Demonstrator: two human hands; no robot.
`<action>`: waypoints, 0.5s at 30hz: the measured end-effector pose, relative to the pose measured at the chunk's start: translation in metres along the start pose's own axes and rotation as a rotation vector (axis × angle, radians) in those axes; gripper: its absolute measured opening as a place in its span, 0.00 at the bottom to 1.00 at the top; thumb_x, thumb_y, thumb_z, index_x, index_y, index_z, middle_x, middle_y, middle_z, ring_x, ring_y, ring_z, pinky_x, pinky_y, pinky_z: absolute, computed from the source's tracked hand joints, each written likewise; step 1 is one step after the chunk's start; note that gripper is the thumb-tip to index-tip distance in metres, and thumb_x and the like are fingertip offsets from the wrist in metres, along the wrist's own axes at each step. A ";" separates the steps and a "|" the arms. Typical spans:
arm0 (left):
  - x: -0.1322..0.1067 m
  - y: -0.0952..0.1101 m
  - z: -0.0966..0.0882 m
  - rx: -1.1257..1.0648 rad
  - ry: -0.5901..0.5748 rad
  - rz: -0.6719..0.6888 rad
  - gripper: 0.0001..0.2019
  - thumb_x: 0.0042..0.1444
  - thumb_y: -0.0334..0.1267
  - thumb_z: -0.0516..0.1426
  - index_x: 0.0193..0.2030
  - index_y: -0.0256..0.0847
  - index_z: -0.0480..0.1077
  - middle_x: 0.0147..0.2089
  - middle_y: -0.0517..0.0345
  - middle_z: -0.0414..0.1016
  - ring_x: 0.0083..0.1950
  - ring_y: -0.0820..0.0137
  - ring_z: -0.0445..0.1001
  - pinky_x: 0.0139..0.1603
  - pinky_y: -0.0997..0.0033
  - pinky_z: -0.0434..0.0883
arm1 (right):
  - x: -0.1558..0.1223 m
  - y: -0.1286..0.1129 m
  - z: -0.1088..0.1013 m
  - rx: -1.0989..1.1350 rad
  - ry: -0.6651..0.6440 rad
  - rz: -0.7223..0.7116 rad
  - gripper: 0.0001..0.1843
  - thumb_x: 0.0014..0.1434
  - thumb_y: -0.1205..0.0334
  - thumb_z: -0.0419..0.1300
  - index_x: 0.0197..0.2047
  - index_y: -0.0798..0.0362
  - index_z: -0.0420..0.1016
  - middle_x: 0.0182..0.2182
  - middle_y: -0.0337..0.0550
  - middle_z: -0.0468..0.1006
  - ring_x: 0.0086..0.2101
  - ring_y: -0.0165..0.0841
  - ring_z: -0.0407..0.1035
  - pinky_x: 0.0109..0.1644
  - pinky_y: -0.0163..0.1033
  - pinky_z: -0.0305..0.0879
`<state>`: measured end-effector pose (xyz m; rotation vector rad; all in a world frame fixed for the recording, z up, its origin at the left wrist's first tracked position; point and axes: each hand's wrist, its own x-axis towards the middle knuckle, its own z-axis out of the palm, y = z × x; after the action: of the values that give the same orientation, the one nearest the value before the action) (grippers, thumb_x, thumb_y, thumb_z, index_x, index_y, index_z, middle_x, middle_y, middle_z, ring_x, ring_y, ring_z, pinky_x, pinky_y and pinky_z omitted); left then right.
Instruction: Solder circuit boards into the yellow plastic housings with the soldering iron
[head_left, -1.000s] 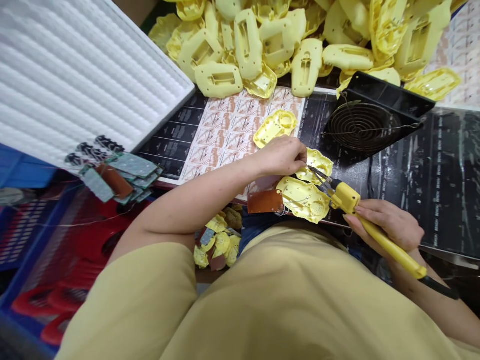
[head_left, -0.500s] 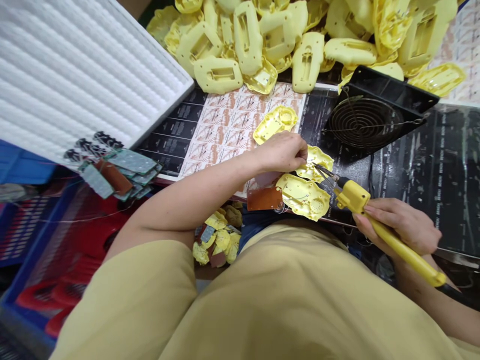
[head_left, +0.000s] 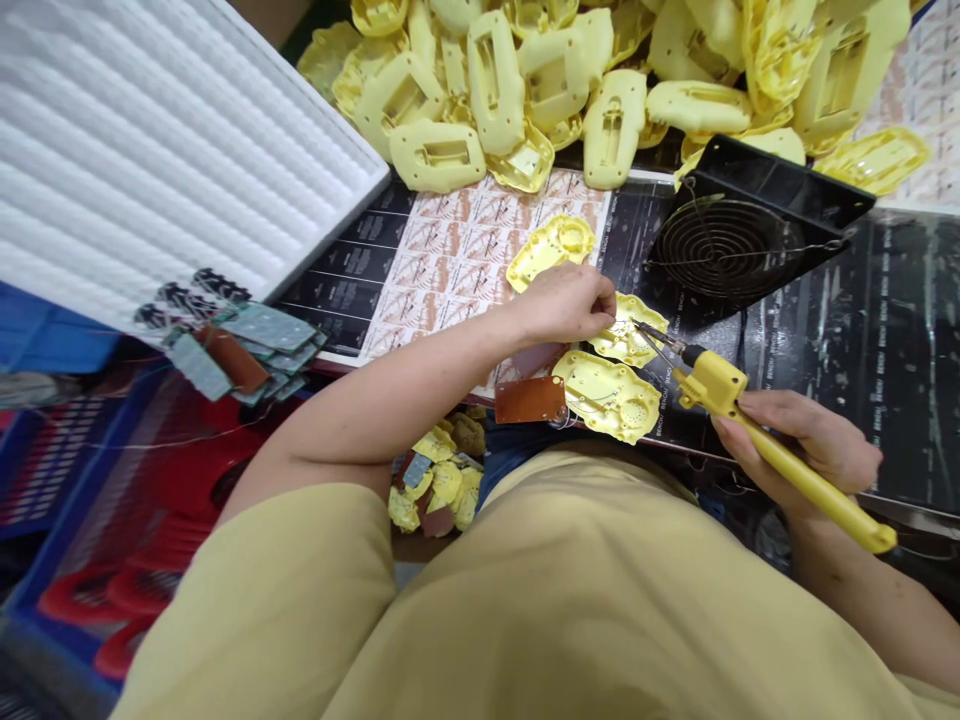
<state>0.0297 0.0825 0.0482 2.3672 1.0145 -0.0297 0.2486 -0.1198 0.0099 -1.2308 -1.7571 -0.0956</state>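
Observation:
My right hand (head_left: 810, 450) is wrapped round the handle of a yellow soldering iron (head_left: 716, 385), whose dark metal tip points left over a yellow plastic shell half (head_left: 634, 330). At that shell's left edge my left hand (head_left: 574, 305) is closed in a pinch; whatever its fingertips hold is too small to make out. Just below lies a second shell half (head_left: 611, 395), open side up, with thin wires on it. A brown circuit board (head_left: 529, 400) touches its left side. Behind my left hand rests a third shell half (head_left: 551, 250).
A black fan (head_left: 731, 240) with a wire guard stands at the right. Yellow shells (head_left: 495, 80) are heaped at the back. On the left are a white foam sheet (head_left: 187, 150), stacked circuit boards (head_left: 262, 340) and a blue crate (head_left: 45, 590) with red parts.
The soldering iron has moved slightly right, its tip shifting a little along the shell, and its handle end has risen. My left hand stays at the same spot.

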 end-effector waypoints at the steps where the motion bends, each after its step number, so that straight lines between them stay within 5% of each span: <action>1: 0.000 0.002 -0.001 0.011 -0.006 -0.015 0.08 0.51 0.30 0.61 0.36 0.42 0.83 0.32 0.57 0.81 0.43 0.62 0.79 0.52 0.63 0.73 | 0.000 0.000 0.000 -0.016 -0.015 0.004 0.18 0.57 0.66 0.74 0.48 0.42 0.79 0.32 0.36 0.85 0.27 0.37 0.80 0.27 0.38 0.79; 5: 0.001 0.009 -0.004 0.078 -0.042 -0.059 0.09 0.52 0.30 0.61 0.37 0.40 0.83 0.33 0.55 0.81 0.43 0.60 0.79 0.51 0.61 0.73 | 0.002 0.001 -0.002 -0.153 -0.067 0.016 0.22 0.59 0.64 0.73 0.56 0.44 0.77 0.36 0.39 0.87 0.29 0.37 0.82 0.32 0.38 0.81; 11: 0.003 0.010 -0.004 0.111 -0.029 -0.033 0.08 0.52 0.31 0.61 0.35 0.41 0.82 0.31 0.57 0.79 0.41 0.63 0.78 0.48 0.64 0.73 | 0.008 0.005 0.002 -0.021 -0.054 -0.061 0.16 0.55 0.68 0.75 0.41 0.45 0.76 0.30 0.34 0.84 0.28 0.36 0.81 0.27 0.36 0.77; 15: 0.006 0.012 -0.005 0.089 -0.033 -0.049 0.06 0.49 0.29 0.61 0.32 0.39 0.81 0.30 0.56 0.78 0.42 0.60 0.77 0.49 0.62 0.72 | 0.016 0.009 0.001 -0.035 -0.126 -0.124 0.14 0.56 0.69 0.74 0.40 0.46 0.76 0.29 0.35 0.84 0.29 0.35 0.81 0.28 0.35 0.76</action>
<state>0.0408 0.0820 0.0566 2.4129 1.0751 -0.1348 0.2539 -0.1039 0.0169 -1.1738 -1.9480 -0.1235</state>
